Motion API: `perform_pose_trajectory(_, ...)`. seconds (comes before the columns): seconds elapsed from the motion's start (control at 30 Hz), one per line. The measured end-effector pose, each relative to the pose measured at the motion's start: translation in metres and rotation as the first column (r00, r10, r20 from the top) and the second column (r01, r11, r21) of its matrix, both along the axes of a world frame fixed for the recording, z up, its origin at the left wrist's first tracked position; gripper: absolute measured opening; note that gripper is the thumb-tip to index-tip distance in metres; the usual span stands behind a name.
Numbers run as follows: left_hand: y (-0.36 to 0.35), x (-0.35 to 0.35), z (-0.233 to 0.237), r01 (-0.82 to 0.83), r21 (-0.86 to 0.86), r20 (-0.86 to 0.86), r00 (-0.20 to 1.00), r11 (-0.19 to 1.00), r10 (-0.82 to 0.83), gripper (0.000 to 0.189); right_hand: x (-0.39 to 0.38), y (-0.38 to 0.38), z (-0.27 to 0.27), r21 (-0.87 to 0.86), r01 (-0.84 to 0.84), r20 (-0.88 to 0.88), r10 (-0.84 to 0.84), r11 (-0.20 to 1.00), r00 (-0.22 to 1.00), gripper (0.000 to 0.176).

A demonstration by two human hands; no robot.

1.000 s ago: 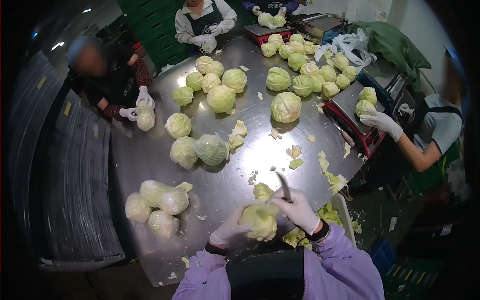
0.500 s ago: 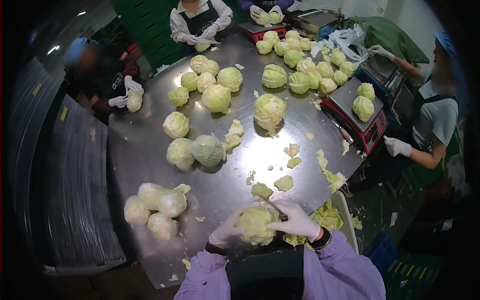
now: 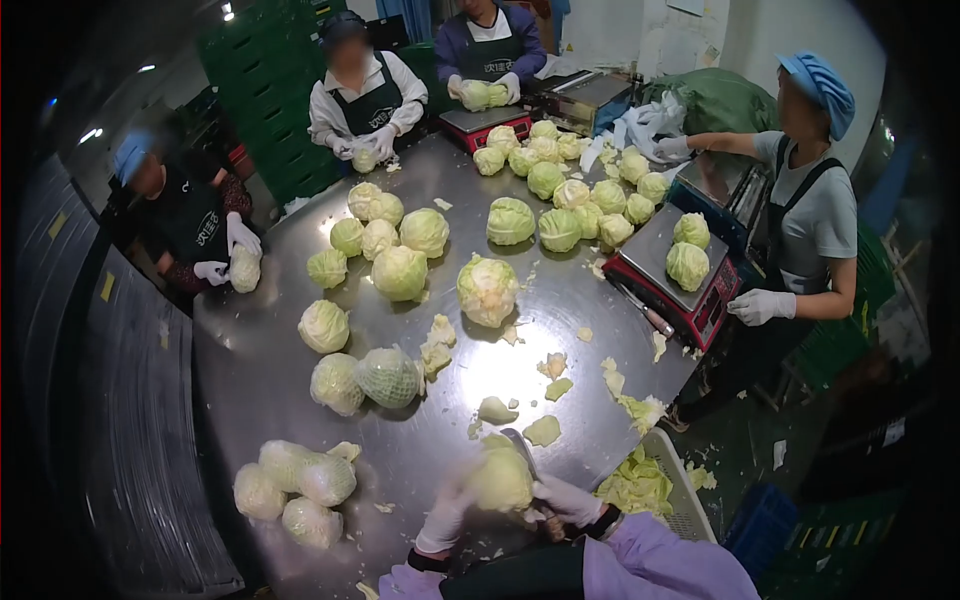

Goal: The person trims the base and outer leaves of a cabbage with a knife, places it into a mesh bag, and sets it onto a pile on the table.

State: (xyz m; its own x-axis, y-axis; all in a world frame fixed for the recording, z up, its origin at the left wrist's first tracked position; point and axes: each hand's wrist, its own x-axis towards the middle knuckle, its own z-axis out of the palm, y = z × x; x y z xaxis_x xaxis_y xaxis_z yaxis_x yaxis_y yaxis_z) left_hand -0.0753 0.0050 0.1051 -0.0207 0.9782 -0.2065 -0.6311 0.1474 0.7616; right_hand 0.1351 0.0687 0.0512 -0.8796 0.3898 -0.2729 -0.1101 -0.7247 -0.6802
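Note:
A pale green cabbage point(image 3: 500, 478) is held close in front of me above the metal table. My left hand point(image 3: 450, 508), white-gloved and smeared by motion, grips its left side. At the cabbage's right, my gloved right hand point(image 3: 568, 500) is closed round the handle of a knife point(image 3: 520, 446). The blade runs up along the cabbage's right edge, its tip pointing away from me. Loose cabbage leaves point(image 3: 542, 431) lie just beyond the knife tip.
A metal table point(image 3: 300, 420) carries many cabbages, including net-wrapped ones point(image 3: 326, 480) at left. A white basket point(image 3: 690, 490) with leaves stands at my right. A red scale point(image 3: 690, 280) holds two cabbages; another knife point(image 3: 645, 308) lies beside it. Several gloved co-workers stand around.
My view has tilted up, so the scene sits lower. My right hand has come off the cabbage's top toward its lower right, and the knife blade now lies along that side. The cabbage has turned.

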Motion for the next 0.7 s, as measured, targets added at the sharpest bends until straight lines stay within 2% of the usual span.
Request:
perform_pose_trajectory(0.03,0.008,0.004,0.003,0.031,0.073,-0.328,0.945,0.997,-0.005,0.038,-0.005,0.000,-0.014,0.005,-0.002,0.004,0.002,1.000,1.000,0.052)
perform_pose_trajectory(0.07,0.013,0.007,0.004,0.081,0.128,-0.620,0.785,0.989,0.016,0.029,-0.011,0.000,-0.025,-0.097,0.065,0.055,-0.060,0.993,0.997,0.054)
perform_pose_trajectory(0.1,0.019,0.008,0.002,0.069,0.220,-0.679,0.727,0.973,0.102,0.020,-0.017,0.004,-0.026,-0.192,0.135,0.111,-0.115,0.972,0.987,0.057)
perform_pose_trajectory(0.13,0.022,0.008,0.001,0.063,0.220,-0.679,0.726,0.973,0.107,0.020,-0.019,0.011,-0.026,-0.192,0.128,0.111,-0.108,0.973,0.988,0.057)
perform_pose_trajectory(0.2,0.025,0.006,0.002,0.198,0.191,-0.719,0.695,0.961,-0.001,0.019,-0.021,0.033,-0.020,-0.423,0.314,0.091,-0.305,0.850,0.948,0.050)
perform_pose_trajectory(0.23,0.029,0.008,0.007,0.191,0.200,-0.650,0.760,0.961,-0.016,0.019,-0.019,0.049,-0.017,-0.409,0.382,0.152,-0.351,0.829,0.924,0.046)
perform_pose_trajectory(0.27,0.029,0.006,0.004,0.185,0.201,-0.649,0.760,0.962,-0.011,0.019,-0.017,0.066,-0.015,-0.385,0.451,0.231,-0.389,0.806,0.892,0.047)
perform_pose_trajectory(0.3,0.027,0.004,-0.004,0.199,0.158,-0.653,0.756,0.967,-0.049,0.018,-0.008,0.089,-0.019,-0.437,0.409,0.205,-0.354,0.801,0.912,0.050)
perform_pose_trajectory(0.33,0.024,0.002,-0.013,0.213,0.115,-0.654,0.752,0.970,-0.087,0.018,-0.011,0.115,-0.014,-0.282,0.544,0.294,-0.469,0.790,0.833,0.053)
perform_pose_trajectory(0.37,0.021,-0.001,-0.023,0.198,0.063,-0.645,0.756,0.978,-0.112,0.023,-0.004,0.137,-0.009,-0.186,0.575,0.325,-0.502,0.797,0.801,0.055)
perform_pose_trajectory(0.4,0.020,-0.006,-0.030,0.187,0.061,-0.642,0.759,0.980,-0.105,0.023,-0.008,0.159,0.013,-0.237,0.642,0.252,-0.591,0.730,0.766,0.061)
perform_pose_trajectory(0.43,0.019,-0.010,-0.035,0.153,0.065,-0.759,0.649,0.986,-0.050,0.031,0.000,0.187,-0.030,-0.132,0.728,0.202,-0.701,0.673,0.684,0.067)
perform_pose_trajectory(0.47,0.018,-0.014,-0.040,0.118,0.073,-0.855,0.519,0.990,0.001,0.041,-0.008,0.195,0.008,0.032,0.744,0.128,-0.741,0.667,0.659,0.067)
perform_pose_trajectory(0.5,0.018,-0.018,-0.044,0.103,0.073,-0.853,0.522,0.992,0.009,0.041,-0.010,0.216,0.004,0.078,0.771,0.169,-0.771,0.632,0.614,0.066)
perform_pose_trajectory(0.53,0.019,-0.022,-0.049,0.091,0.011,-0.912,0.410,0.996,-0.027,0.053,-0.017,0.231,0.013,0.125,0.795,0.205,-0.799,0.594,0.565,0.065)
perform_pose_trajectory(0.57,0.022,-0.026,-0.053,0.072,-0.051,-0.954,0.291,0.996,-0.070,0.066,-0.027,0.239,0.020,0.187,0.740,0.252,-0.760,0.646,0.599,0.065)
perform_pose_trajectory(0.6,0.026,-0.028,-0.058,0.064,-0.050,-0.954,0.292,0.997,-0.067,0.066,-0.041,0.239,0.038,0.244,0.680,0.301,-0.721,0.691,0.625,0.064)
perform_pose_trajectory(0.63,0.033,-0.031,-0.062,0.077,-0.052,-0.969,0.236,0.996,-0.069,0.075,-0.059,0.247,0.041,0.273,0.613,0.367,-0.670,0.741,0.646,0.064)
perform_pose_trajectory(0.67,0.041,-0.033,-0.067,0.091,-0.054,-0.982,0.178,0.994,-0.069,0.083,-0.076,0.247,0.044,0.304,0.584,0.318,-0.658,0.753,0.682,0.066)
perform_pose_trajectory(0.7,0.052,-0.035,-0.072,0.087,-0.050,-0.982,0.179,0.995,-0.065,0.083,-0.093,0.256,0.035,0.392,0.520,0.299,-0.639,0.759,0.708,0.069)
